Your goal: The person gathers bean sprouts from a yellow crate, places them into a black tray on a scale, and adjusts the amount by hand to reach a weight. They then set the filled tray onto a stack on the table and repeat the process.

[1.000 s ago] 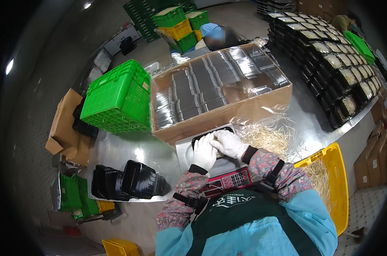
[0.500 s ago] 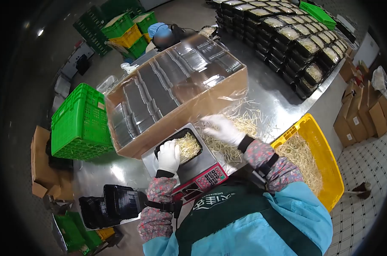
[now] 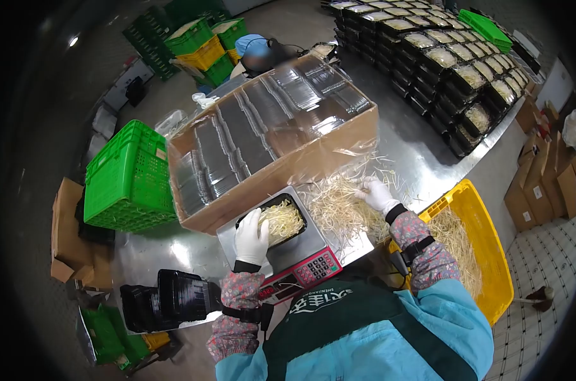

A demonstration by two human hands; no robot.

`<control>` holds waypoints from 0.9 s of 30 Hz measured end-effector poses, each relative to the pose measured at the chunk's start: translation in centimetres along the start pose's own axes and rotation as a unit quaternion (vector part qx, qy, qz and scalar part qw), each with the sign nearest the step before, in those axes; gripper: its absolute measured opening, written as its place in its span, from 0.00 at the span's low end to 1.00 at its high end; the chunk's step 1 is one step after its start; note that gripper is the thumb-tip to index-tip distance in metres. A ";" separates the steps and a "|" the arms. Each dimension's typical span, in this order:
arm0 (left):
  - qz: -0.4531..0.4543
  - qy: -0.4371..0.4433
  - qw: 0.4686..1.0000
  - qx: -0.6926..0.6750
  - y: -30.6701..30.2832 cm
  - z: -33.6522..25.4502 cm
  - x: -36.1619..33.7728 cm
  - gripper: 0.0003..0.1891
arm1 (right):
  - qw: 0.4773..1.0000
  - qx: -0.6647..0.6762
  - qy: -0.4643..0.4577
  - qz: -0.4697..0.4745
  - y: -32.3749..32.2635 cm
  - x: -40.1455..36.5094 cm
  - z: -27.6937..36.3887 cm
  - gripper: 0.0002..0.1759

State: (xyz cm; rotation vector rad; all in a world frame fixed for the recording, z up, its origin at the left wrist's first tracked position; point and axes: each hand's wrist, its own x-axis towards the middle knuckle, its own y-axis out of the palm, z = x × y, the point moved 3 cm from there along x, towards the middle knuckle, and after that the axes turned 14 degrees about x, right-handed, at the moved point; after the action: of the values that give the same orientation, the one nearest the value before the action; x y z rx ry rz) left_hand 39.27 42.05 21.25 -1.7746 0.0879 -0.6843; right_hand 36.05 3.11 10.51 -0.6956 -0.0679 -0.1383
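Observation:
A black plastic tray (image 3: 302, 222) filled with pale bean sprouts (image 3: 281, 220) sits on the metal pan of a red-fronted digital scale (image 3: 314, 267). My left hand (image 3: 252, 241), in a white glove, grips the tray's left side, fingertips over the rim by the sprouts. To the right, a loose heap of bean sprouts (image 3: 336, 206) lies on the steel table. My gloved right hand (image 3: 378, 194) is at the heap's right side, fingers bent together on some sprouts; the fingertips are partly hidden.
A carton of clear plastic lids (image 3: 250, 130) stands behind the scale. Left are a green crate (image 3: 129, 181) and stacked empty black trays (image 3: 174, 297). A yellow crate (image 3: 496, 254) of sprouts is at right. Filled trays (image 3: 440, 57) are stacked behind; a person in a blue cap (image 3: 253, 46) is beyond.
My right hand has moved right across the heap, from beside the scale to its right side, and its fingers have drawn in. My left hand stays at the tray. The view has shifted slightly.

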 end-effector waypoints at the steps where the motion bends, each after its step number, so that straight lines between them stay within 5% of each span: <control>1: -0.008 -0.014 1.000 -0.026 -0.1 0.4 -0.5 0.19 | 0.999 0.045 0.006 -0.010 -0.8 0.2 1.2 0.17; 6: -0.055 -0.061 0.987 -0.141 -0.4 1.3 -2.4 0.20 | 0.982 0.186 0.005 0.045 -2.3 2.2 9.8 0.14; 9: -0.078 -0.172 0.900 -0.394 0.5 3.3 -3.7 0.26 | 0.966 0.232 -0.097 0.064 -1.8 3.7 16.7 0.12; 12: -0.119 -0.258 0.750 -0.597 1.3 4.2 -3.9 0.32 | 0.947 0.191 -0.236 0.106 0.0 4.6 24.1 0.12; 16: -0.122 -0.265 0.716 -0.634 3.4 5.3 -4.3 0.31 | 0.919 -0.033 -0.352 0.173 8.4 4.9 26.6 0.12; 18: -0.125 -0.268 0.721 -0.626 3.2 4.8 -4.5 0.30 | 0.892 -0.129 -0.351 0.255 10.7 4.3 26.4 0.19; 21: -0.121 -0.271 0.756 -0.584 2.0 4.7 -4.7 0.29 | 0.908 -0.053 -0.288 0.302 9.7 4.7 26.1 0.23; 25: -0.107 -0.244 0.867 -0.422 -1.2 6.1 -4.8 0.27 | 0.927 0.020 -0.282 0.245 4.2 6.3 24.7 0.28; 27: -0.103 -0.215 0.919 -0.315 -3.9 6.6 -4.5 0.26 | 0.944 0.122 -0.208 0.227 1.5 6.7 23.3 0.26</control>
State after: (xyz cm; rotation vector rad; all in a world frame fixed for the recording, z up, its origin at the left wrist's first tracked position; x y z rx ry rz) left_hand 37.72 50.77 21.97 -2.5497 -0.2057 -0.4138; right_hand 42.54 18.53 28.14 -0.4677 -0.3219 0.4569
